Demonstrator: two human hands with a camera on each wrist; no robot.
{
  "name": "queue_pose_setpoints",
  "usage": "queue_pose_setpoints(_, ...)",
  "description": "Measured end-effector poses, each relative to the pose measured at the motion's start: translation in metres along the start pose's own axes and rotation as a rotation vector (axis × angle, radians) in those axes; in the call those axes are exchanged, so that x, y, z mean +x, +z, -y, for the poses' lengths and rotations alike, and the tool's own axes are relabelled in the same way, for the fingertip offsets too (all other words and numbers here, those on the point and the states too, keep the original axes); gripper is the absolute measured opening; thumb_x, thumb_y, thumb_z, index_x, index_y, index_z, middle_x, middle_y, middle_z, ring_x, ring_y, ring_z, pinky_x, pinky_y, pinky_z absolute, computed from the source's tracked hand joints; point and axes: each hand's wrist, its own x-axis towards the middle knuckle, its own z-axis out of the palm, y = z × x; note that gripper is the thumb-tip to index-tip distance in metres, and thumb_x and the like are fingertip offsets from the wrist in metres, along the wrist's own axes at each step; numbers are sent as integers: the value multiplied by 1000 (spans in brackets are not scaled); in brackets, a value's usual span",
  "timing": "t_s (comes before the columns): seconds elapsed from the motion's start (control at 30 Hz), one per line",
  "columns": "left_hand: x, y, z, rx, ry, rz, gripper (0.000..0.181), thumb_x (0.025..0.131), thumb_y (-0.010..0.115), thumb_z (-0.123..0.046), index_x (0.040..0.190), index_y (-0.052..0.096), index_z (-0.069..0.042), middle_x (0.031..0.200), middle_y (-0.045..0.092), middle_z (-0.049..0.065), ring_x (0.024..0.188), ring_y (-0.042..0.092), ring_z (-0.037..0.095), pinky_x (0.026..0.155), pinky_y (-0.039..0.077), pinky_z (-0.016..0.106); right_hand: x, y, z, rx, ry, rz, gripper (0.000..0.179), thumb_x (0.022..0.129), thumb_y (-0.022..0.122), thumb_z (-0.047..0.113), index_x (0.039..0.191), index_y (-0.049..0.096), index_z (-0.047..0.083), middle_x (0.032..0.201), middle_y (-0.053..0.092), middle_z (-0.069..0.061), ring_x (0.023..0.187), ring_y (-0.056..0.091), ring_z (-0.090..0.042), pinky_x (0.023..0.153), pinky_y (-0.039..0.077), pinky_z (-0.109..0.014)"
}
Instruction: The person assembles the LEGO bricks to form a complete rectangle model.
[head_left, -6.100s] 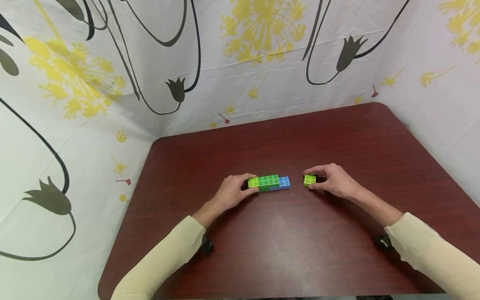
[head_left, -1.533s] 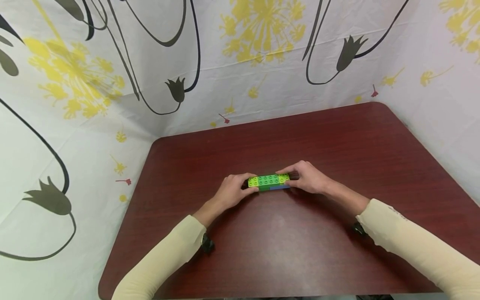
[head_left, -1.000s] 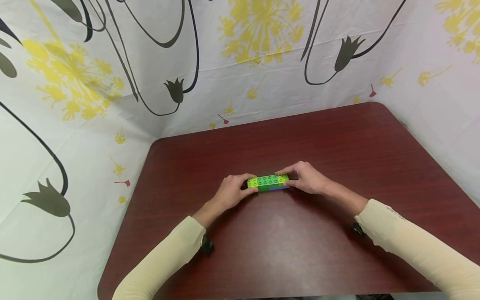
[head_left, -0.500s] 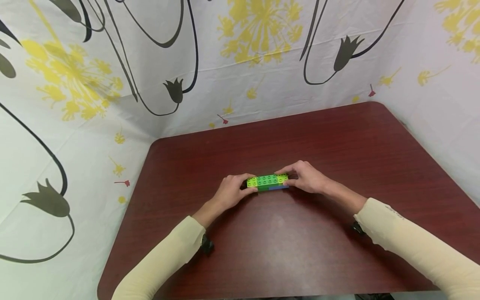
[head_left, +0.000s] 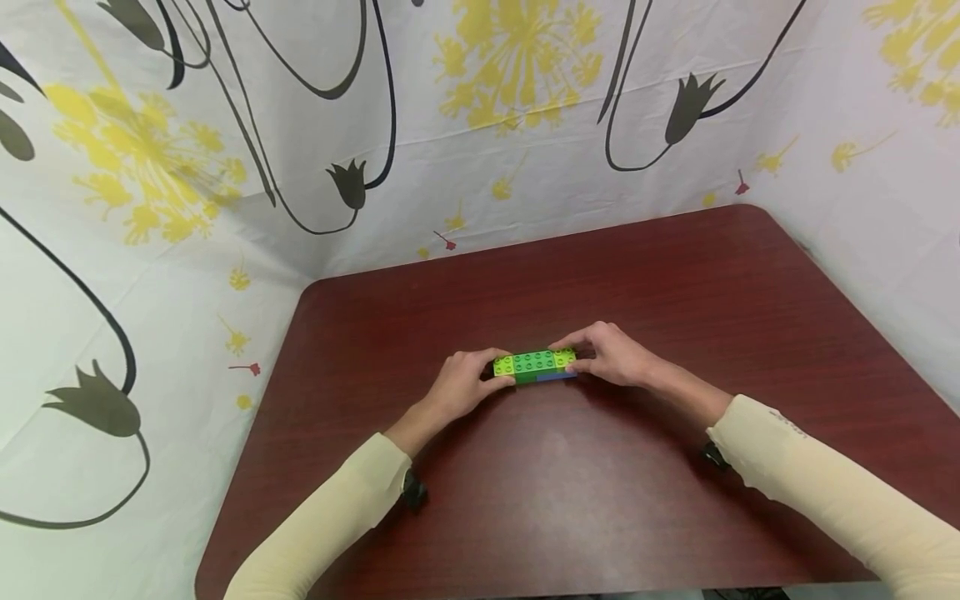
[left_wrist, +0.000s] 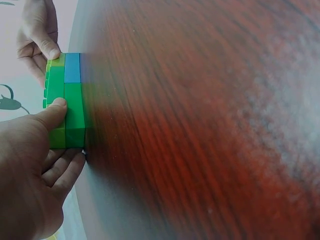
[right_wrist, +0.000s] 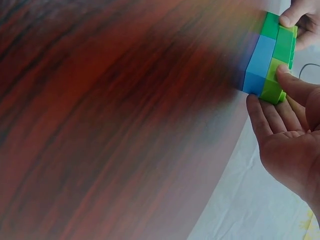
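A two-layer row of toy building bricks lies on the table in the head view. A green brick [left_wrist: 74, 107] and a blue brick [right_wrist: 259, 62] form its lower layer. On top, a longer green brick [head_left: 533, 361] sits between two small lime bricks, the left one [head_left: 503, 365] and the right one [head_left: 565, 357]. My left hand [head_left: 463, 382] pinches the left lime brick between thumb and fingers. At the opposite end my right hand [head_left: 618, 357] pinches the right lime brick, which sits over the blue one. The fingers partly cover both ends.
The dark red wooden table [head_left: 480, 500] has rounded far corners. A white cloth with printed flowers [head_left: 480, 192] hangs behind it and along both sides. Each forearm wears a cream sleeve, with a small black device under each wrist.
My right hand brought the right lime brick leftward from the bare table onto the blue brick's exposed studs. Over the last second and a half, both hands have kept their places.
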Motion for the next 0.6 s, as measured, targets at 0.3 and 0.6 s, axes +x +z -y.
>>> queue_pose_setpoints(0.3,0,1,1,-3,5,2,48,97,78,-44,138,71,-20,118,77,0,83,65,9,76,56,31,1,-1,-2,9,7,12,40,94,81,5,134,75,11,129,74,-12,118,70,-27,87,55,-41)
queue_pose_setpoints(0.6,0,-1,0,-15,5,5,47,97,79,-42,138,72,-20,119,77,0,84,65,10,77,56,31,3,-3,-2,41,28,40,40,95,81,4,134,75,10,132,72,-15,121,69,-31,91,59,-43)
